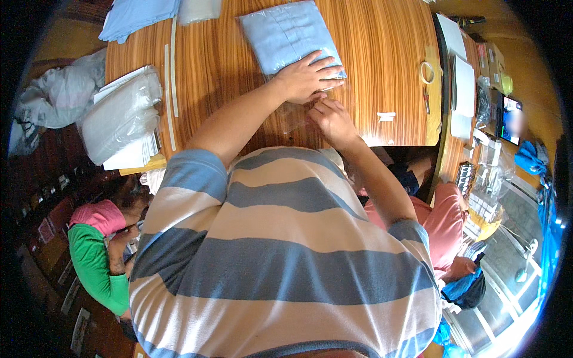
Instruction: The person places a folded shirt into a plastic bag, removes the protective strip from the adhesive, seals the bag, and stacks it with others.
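A folded light blue garment (286, 33) lies inside a clear plastic bag (287, 122) on the wood-grain table. My left hand (304, 77) rests flat across the near end of the packet, its fingers spread. Just nearer to me, my right hand (334, 122) is closed, with thumb and fingers pinching at the loose clear edge of the bag. The exact grip of those fingertips is partly hidden.
At the left stand a stack of clear plastic bags (122, 110) and more folded blue cloth (140, 15). A tape roll (426, 72) and scissors (426, 101) lie to the right. Other people sit close by: a green sleeve (95, 262) left, a pink-clad person (447, 221) right.
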`<state>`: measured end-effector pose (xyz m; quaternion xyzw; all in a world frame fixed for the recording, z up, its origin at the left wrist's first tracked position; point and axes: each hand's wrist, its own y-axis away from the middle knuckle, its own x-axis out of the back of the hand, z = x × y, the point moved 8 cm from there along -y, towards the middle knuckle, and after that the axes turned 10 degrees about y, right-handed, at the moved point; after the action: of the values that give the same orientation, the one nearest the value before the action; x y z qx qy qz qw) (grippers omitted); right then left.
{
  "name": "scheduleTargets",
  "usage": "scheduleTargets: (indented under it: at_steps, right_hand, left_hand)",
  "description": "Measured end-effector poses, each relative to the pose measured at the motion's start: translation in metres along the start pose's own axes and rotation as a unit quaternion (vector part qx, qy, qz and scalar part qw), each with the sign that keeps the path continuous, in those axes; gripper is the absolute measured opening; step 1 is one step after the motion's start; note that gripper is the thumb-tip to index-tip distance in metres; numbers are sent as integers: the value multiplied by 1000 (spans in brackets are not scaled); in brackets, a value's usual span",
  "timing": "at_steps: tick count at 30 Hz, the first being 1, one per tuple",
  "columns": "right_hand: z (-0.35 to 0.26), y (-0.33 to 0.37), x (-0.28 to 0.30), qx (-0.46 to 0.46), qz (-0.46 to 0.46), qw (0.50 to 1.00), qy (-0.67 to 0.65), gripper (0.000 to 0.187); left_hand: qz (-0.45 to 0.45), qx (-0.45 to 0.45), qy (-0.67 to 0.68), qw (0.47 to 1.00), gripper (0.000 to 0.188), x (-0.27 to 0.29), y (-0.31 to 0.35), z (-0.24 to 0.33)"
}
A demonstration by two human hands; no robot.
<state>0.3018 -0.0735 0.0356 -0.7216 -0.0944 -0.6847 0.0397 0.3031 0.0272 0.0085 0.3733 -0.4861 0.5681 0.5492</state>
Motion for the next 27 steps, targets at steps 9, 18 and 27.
scheduleTargets:
  at_steps: [9, 18, 27]
  right_hand:
    - [-36, 28, 54, 66, 102, 993, 1, 33]
    - [-42, -12, 1, 46, 27, 998, -32, 28]
    - [-62, 29, 33, 200, 60, 975, -78, 32]
  left_hand:
    - [-3, -13, 14, 1000, 56, -2, 4, 1]
    - [-20, -21, -40, 999, 60, -5, 0, 2]
    - [-19, -20, -36, 999, 57, -2, 4, 4]
